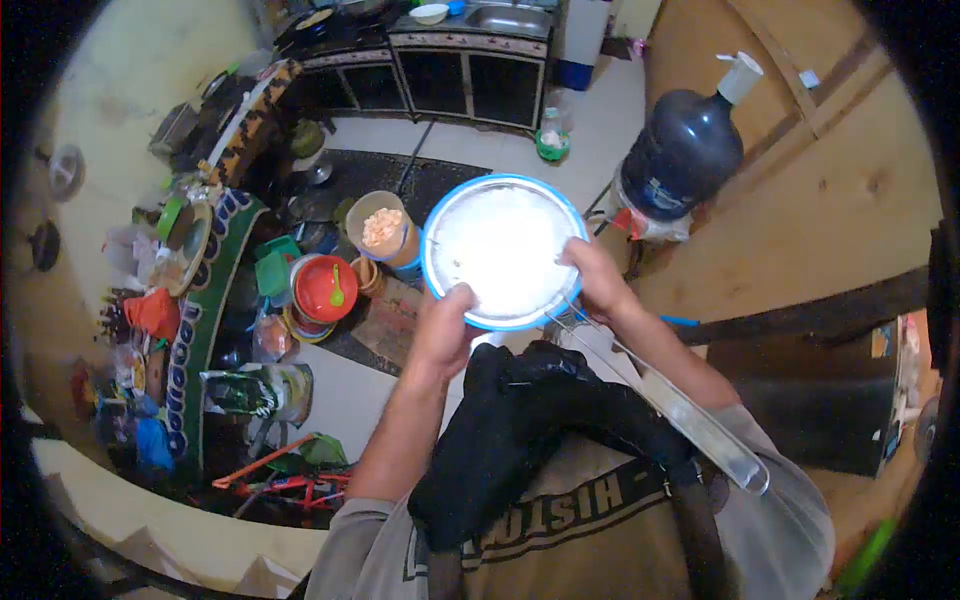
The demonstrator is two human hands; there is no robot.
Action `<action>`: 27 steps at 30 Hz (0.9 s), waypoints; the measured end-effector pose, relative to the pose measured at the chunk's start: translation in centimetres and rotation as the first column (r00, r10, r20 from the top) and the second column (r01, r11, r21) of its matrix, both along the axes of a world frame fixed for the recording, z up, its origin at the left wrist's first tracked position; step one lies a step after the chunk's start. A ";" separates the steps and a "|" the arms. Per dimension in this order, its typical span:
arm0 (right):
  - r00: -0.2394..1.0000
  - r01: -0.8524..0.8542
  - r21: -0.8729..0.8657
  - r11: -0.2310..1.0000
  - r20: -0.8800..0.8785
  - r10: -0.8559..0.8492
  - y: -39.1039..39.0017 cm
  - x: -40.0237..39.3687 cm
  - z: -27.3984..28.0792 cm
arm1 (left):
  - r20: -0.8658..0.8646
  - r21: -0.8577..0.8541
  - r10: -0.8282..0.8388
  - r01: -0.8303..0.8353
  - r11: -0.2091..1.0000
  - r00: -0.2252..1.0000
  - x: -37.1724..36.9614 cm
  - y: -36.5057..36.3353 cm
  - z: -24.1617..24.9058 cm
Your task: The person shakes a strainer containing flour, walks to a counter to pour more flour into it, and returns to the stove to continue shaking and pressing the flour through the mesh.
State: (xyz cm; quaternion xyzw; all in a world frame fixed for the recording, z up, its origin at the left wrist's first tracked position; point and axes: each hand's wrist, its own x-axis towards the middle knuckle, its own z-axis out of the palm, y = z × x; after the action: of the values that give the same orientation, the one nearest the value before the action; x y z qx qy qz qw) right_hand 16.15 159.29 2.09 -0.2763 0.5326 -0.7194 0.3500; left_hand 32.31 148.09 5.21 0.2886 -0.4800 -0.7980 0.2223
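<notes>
A round blue-rimmed basin (428, 268) is held up in front of my chest, with a bright white, overexposed surface inside it. My left hand (447, 325) grips its lower left edge, thumb over the rim. On the right edge, my right hand (597, 278) clasps the rim with the thumb on top. A long metal handle (700, 426) runs from the lower right of the basin past my right forearm; it looks like that of a strainer set in the basin. The fingers under the basin are hidden.
Left of the basin stands a tub of pale orange pieces (381, 227). Beyond it are a red bowl (318, 285) with a green spoon and a green basket (277, 268). A large water bottle (682, 150) is at right. Cabinets (430, 85) with a sink line the back.
</notes>
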 end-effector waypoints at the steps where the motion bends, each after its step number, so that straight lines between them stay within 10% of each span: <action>1: 1.000 0.005 0.020 1.000 -0.022 -0.005 -0.9 0.5 -0.4 | 0.003 0.069 -0.070 0.069 0.995 0.998 0.4 -1.1 0.3; 5: 0.991 0.028 0.241 0.970 -0.136 0.005 -0.1 -0.1 -0.7 | 0.002 0.140 -0.059 0.058 0.988 0.998 0.4 -2.0 -0.9; 7: 0.965 -0.025 -0.080 0.997 0.259 0.045 0.6 0.9 3.5 | 0.011 0.157 -0.007 0.005 0.988 1.000 0.0 -1.2 -2.2; 9: 0.997 0.073 0.218 0.973 -0.027 -0.069 -0.5 -0.5 -1.4 | 0.060 0.257 -0.152 0.132 0.957 0.987 -0.2 -3.2 -3.4; 15: 0.982 -0.006 0.080 0.997 0.188 -0.009 0.5 0.1 0.6 | -0.048 0.107 -0.086 0.091 0.990 0.995 -0.7 -0.5 -1.8; 19: 0.990 0.086 0.149 0.985 -0.127 -0.067 -1.1 0.3 0.0 | -0.050 0.319 -0.175 0.182 0.930 0.983 -0.1 -3.1 -0.9; 23: 0.968 -0.109 -0.075 0.991 0.217 0.123 0.8 -1.2 1.0 | -0.031 0.322 -0.136 0.139 0.936 0.990 0.1 -3.7 -0.9; 25: 0.995 0.061 0.284 0.957 -0.088 -0.037 -1.1 -1.7 -2.4 | -0.025 0.331 -0.194 0.191 0.924 0.981 -1.7 -2.7 -1.1; 27: 0.991 0.079 0.281 0.956 -0.125 -0.046 0.1 -0.1 2.1 | -0.091 0.291 -0.181 0.200 0.936 0.979 -1.6 -1.8 -1.2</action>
State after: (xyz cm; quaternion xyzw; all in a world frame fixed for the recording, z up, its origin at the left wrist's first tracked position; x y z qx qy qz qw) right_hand 16.04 159.35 4.24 -0.2476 0.6588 -0.6284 0.3314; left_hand 30.74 146.29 4.00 0.2458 -0.3721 -0.8879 0.1130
